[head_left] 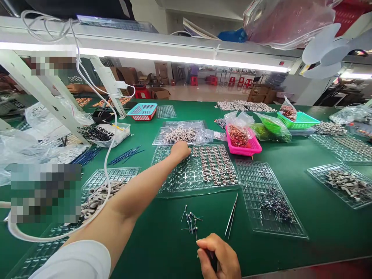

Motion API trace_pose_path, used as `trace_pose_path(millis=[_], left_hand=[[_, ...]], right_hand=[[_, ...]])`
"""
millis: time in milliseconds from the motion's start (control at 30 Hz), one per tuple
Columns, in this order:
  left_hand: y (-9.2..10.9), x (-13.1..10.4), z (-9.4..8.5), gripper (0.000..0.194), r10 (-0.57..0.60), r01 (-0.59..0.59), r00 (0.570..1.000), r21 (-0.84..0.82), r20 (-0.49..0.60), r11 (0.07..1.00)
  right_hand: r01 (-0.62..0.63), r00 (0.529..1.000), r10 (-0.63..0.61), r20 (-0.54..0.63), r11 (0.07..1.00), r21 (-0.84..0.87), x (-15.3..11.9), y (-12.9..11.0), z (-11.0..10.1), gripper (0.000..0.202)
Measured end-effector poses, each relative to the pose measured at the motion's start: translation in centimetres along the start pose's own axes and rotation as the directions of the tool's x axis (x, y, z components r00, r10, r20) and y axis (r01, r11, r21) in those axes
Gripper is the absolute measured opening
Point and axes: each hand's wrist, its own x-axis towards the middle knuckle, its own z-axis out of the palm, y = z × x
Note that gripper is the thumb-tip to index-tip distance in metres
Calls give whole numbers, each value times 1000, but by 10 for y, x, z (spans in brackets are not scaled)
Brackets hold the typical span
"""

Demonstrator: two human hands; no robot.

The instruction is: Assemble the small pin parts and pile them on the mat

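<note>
Left grip (180, 151): located at the centre of the frame, fingers curled down, at the upper edge of a clear compartment tray (186, 176). Fingertips are hidden; opening and contents cannot be determined.

Right grip (219, 256): located at the lower centre, closed around a dark-handled tool (213, 260). The tool's thin metal shaft points up toward a loose group of small wired parts (190, 223) on the green desk (162, 240). Contact between shaft and parts cannot be confirmed.

The compartment tray carries rows of pale ring-shaped pieces (217, 164), mainly in its right part. Directly above, a second clear tray (158, 141) holds a heap of pale pieces (180, 135).

Metal tweezers (231, 216) lie right of the wired parts, tips pointing up the frame. Further right, a clear tray (248, 190) carries a dark pile of wired parts (277, 205). A pink basket (254, 149) stands above it.

Markings: "hello" is legible on a dark garment (76, 73), upper left. Handwriting on a plastic bag (37, 112) at left and the print on a small bag label (217, 135) beside the pink basket are illegible.
</note>
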Motion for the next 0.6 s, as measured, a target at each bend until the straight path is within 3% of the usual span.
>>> trace_pose_path(millis=[167, 267, 433, 500, 600], left_hand=[[10, -25, -17, 28, 37, -45, 996, -95, -87, 994], [14, -57, -29, 18, 94, -114, 989, -184, -111, 976], [7, -152, -42, 23, 195, -213, 977, -366, -85, 906], [2, -193, -42, 27, 258, -250, 964, -555, -66, 793], [-5, -237, -35, 32, 300, -197, 953, -682, 35, 704]], right_hand=[[-3, 997, 0, 80, 1000, 31, 6, -6, -12, 15], [-46, 995, 43, 86, 998, 35, 7, -7, -19, 17], [-116, 992, 119, 44, 991, -69, 11, -13, -29, 15], [-68, 992, 84, 94, 984, -165, 18, -16, -31, 13], [20, 971, 52, 233, 955, -296, 31, -20, -30, 13]])
